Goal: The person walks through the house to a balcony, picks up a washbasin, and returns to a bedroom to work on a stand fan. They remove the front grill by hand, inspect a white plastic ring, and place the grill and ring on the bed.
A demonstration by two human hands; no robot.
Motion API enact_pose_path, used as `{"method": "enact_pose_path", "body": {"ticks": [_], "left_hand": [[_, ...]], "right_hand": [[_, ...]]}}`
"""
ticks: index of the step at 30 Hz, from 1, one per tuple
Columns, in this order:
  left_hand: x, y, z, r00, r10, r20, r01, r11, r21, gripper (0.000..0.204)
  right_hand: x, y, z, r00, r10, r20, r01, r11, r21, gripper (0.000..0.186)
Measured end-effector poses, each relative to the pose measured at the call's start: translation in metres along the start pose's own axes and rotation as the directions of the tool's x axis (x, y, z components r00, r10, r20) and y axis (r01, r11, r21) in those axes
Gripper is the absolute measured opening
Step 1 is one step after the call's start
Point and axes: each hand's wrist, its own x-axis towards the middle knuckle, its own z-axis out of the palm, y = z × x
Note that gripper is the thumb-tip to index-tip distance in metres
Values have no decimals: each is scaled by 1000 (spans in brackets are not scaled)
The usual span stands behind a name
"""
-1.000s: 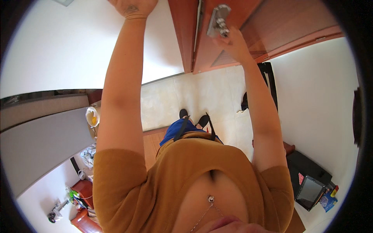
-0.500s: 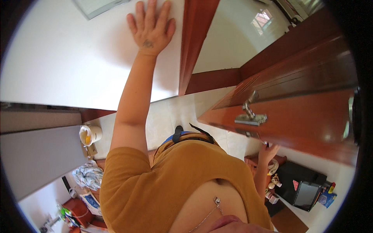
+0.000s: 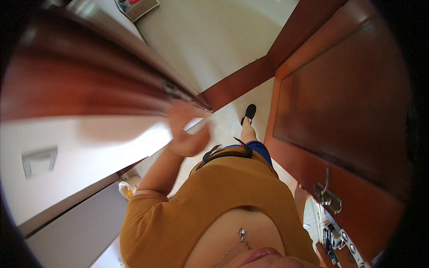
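My left hand is raised at the edge of a red-brown wooden door frame. It is blurred, but the thumb curves apart from the fingers with a gap between them. The fingertips overlap the frame; whether they touch it I cannot tell. On the right stands a red-brown wooden door, swung open, with a metal lever handle. My right hand is out of sight.
A white wall with a square switch plate is at left, above a grey panel and a white bin. A dark threshold crosses the doorway. My black slipper is on the pale floor. Assorted items sit lower right.
My left hand has left the white wall and come down to the door frame. My right hand has gone from view. The view has turned, and one foot now shows near the threshold.
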Motion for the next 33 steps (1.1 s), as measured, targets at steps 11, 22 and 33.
{"method": "enact_pose_path", "body": {"ticks": [11, 22, 33], "left_hand": [[-120, -112, 301, -28, -518, 855, 857, 428, 287, 35], [-98, -275, 345, -406, -361, 839, 692, 478, 541, 38], [72, -448, 454, -57, -289, 956, 803, 555, 216, 38]], "right_hand": [[92, 33, 163, 992, 120, -43, -111, 645, -756, 34], [79, 199, 530, 790, 359, 497, 387, 337, -858, 31], [28, 291, 716, 712, 499, 494, 507, 120, -853, 30]]}}
